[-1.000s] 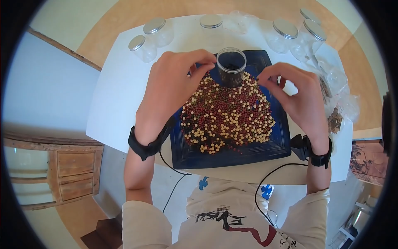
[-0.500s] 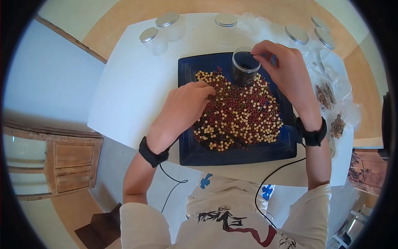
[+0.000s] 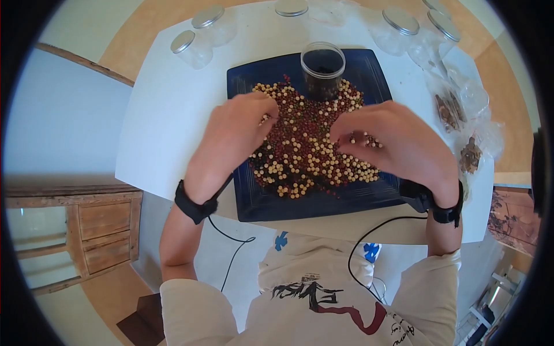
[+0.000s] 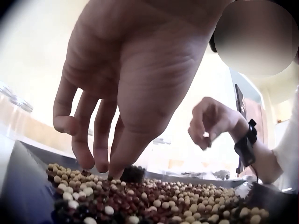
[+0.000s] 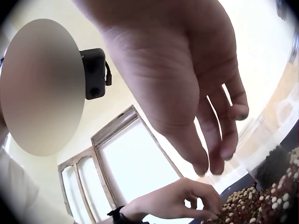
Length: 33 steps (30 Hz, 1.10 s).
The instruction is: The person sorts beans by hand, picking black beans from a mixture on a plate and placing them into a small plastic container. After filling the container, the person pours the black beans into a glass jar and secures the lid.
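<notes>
A dark blue square tray (image 3: 271, 210) carries a spread of mixed beans (image 3: 303, 155), mainly pale yellow, dark red and black. At its far side stands an uncapped clear jar (image 3: 322, 87) with black beans in the bottom. My left hand (image 3: 231, 127) reaches down to the left part of the beans. Its thumb and index fingertips (image 4: 117, 170) meet right at the bean surface; what lies between them is hidden, so I cannot tell whether they pinch a bean. Over the right part of the beans hovers my right hand (image 3: 401, 138), thumb and fingers loosely bent and apart.
Lidded clear jars (image 3: 193, 53) stand along the table's far edge, left, middle and right. Plastic bags (image 3: 473, 98) with brown dried contents (image 3: 470, 155) lie at the right. A black cable (image 3: 369, 233) runs from the right wrist over the table's near edge.
My left hand went from beside the jar down to the beans. My right hand rose to the jar's rim, then came back toward me over the beans.
</notes>
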{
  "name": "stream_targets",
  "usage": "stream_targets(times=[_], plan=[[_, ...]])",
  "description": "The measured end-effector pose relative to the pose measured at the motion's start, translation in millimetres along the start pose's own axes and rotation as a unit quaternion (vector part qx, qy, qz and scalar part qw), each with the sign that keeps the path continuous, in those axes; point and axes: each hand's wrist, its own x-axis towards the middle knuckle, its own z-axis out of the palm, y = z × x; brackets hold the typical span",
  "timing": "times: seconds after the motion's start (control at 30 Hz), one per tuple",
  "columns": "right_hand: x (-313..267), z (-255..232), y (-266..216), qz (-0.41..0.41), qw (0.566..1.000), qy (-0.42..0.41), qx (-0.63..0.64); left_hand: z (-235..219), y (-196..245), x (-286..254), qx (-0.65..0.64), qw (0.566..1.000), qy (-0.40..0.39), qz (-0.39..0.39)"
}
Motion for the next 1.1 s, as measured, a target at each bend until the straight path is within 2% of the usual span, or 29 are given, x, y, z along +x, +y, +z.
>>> stream_targets(times=[0.1, 0.13, 0.2, 0.27, 0.3, 0.37, 0.5, 0.6, 0.67, 0.7, 0.73, 0.8, 0.83, 0.87, 0.93, 0.97, 1.03, 1.1], plan=[[0, 16, -1, -0.023, 0.992, -0.120, -0.012, -17, 5, 9, -0.047, 0.998, 0.049, 0.001], [-1, 19, -1, -0.023, 0.992, -0.121, -0.011, -28, 11, 12, -0.087, 0.994, 0.073, 0.003], [-3, 27, -1, 0.007, 0.982, -0.191, -0.012, -44, 30, 19, -0.109, 0.990, 0.080, -0.029], [-6, 35, 1, 0.000, 0.981, -0.191, -0.017, -49, 35, 33, -0.088, 0.985, 0.145, 0.016], [-7, 38, 3, -0.006, 0.982, -0.190, -0.022, -45, 32, 42, -0.089, 0.985, 0.148, 0.014], [-7, 43, 5, -0.010, 0.980, -0.200, -0.018, -39, 29, 58, -0.019, 0.967, 0.229, 0.112], [-3, 46, 2, 0.015, 0.971, -0.237, -0.005, -37, 43, 55, 0.061, 0.958, 0.236, 0.149], [-2, 47, 1, 0.026, 0.969, -0.247, -0.001, -31, 47, 36, -0.007, 0.976, 0.192, 0.107], [-2, 43, 3, 0.013, 0.971, -0.239, 0.003, -28, 45, 19, -0.083, 0.993, 0.018, 0.081], [-1, 40, 5, -0.002, 0.973, -0.230, 0.007, -23, 43, 10, -0.037, 0.994, -0.036, 0.098], [0, 35, 5, -0.003, 0.973, -0.232, 0.007, -16, 41, 3, -0.038, 0.994, -0.035, 0.096], [3, 19, 3, -0.046, 0.991, -0.123, 0.029, -2, 36, -8, -0.073, 0.970, -0.178, 0.149], [7, 13, 1, -0.064, 0.996, -0.058, 0.020, 5, 34, -12, -0.075, 0.970, -0.176, 0.148], [9, 7, -2, -0.064, 0.996, -0.060, 0.018, 11, 33, -15, -0.078, 0.968, -0.185, 0.150], [14, 0, -8, -0.029, 0.992, 0.126, -0.002, 18, 33, -16, -0.082, 0.966, -0.193, 0.152], [16, -1, -7, -0.030, 0.992, 0.125, -0.003, 19, 34, -16, -0.085, 0.966, -0.195, 0.149], [20, -1, -5, 0.004, 0.971, 0.228, -0.074, 23, 35, -16, -0.088, 0.966, -0.195, 0.146], [25, 2, 2, 0.007, 0.965, 0.251, -0.075, 27, 36, -17, -0.097, 0.964, -0.200, 0.143]])
